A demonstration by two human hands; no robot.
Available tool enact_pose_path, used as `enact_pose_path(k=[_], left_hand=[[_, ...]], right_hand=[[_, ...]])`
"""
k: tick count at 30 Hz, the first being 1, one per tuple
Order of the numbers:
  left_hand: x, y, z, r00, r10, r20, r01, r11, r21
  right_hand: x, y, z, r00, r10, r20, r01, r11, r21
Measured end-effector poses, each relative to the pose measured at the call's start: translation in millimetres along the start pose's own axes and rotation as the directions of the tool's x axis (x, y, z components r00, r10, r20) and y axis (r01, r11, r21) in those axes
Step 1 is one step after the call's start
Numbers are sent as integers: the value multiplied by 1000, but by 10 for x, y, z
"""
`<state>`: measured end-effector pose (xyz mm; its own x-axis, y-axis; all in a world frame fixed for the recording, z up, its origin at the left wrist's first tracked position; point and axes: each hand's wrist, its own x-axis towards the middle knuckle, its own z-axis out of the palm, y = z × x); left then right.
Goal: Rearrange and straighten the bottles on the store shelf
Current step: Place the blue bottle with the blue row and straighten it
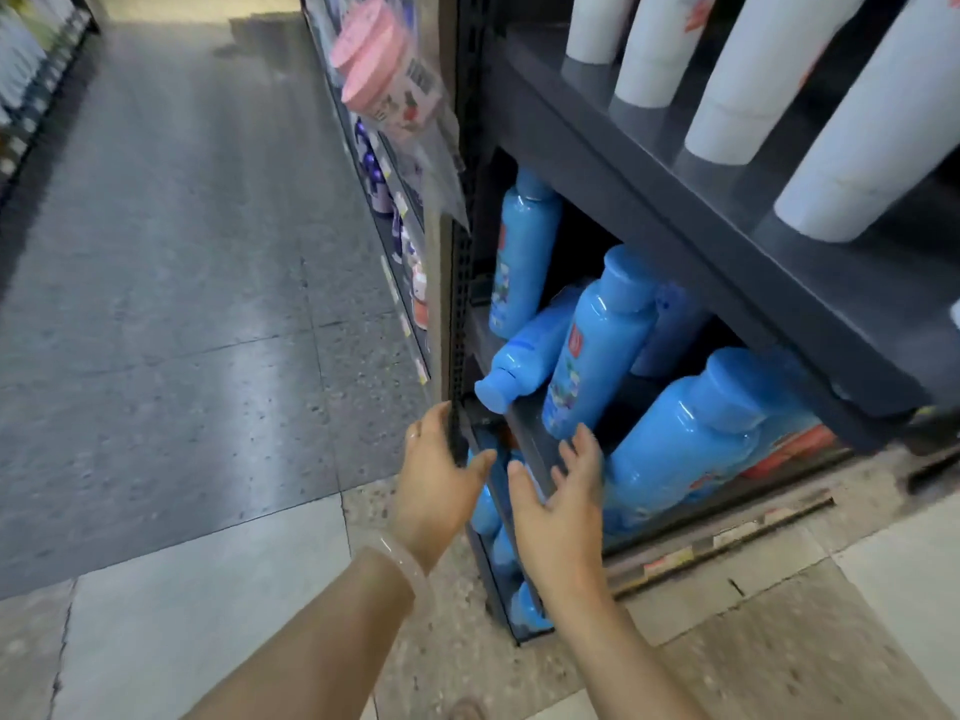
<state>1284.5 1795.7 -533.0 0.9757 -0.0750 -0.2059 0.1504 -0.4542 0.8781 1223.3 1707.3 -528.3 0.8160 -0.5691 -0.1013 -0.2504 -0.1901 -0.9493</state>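
Several blue bottles stand on a low dark shelf [524,433]. One blue bottle [524,350] lies tipped over, its cap poking past the shelf edge. An upright blue bottle [597,340] stands just right of it, and a big blue bottle [691,439] stands further right. Another upright blue bottle [524,257] stands at the back left. More blue bottles [493,517] fill the shelf below. My left hand [441,480] and my right hand [566,506] hover with relaxed fingers in front of the shelf edge, holding nothing.
White and grey bottles [769,70] line the upper shelf [675,210]. Pink-lidded packaged goods [379,70] hang on the rack end to the left. A grey and white tiled aisle floor [182,330] spreads out on the left.
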Motion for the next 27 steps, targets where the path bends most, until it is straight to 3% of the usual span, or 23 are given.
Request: enact_pose_path(k=[5,8,15,19,24,27], left_hand=[[401,141,63,993,90,79,-92,995,24],[538,213,140,976,161,148,-168,985,33],[805,170,186,938,259,230,-280,958,60],[846,178,-58,911,302,282,-320,947,17],[950,457,-560,876,412,251,-425,905,-2],[1113,812,-753,821,526,220,-539,842,-2]], right_hand=[[188,-79,236,970,22,-242,-23,1000,1],[386,-159,329,904,31,-426,-41,999,-15],[881,-118,420,736,97,-670,-77,995,59],[889,-82,403,710,110,-696,-87,994,68],[634,-101,634,696,175,-696,-92,984,156],[291,-214,983,757,126,-641,-56,990,128]])
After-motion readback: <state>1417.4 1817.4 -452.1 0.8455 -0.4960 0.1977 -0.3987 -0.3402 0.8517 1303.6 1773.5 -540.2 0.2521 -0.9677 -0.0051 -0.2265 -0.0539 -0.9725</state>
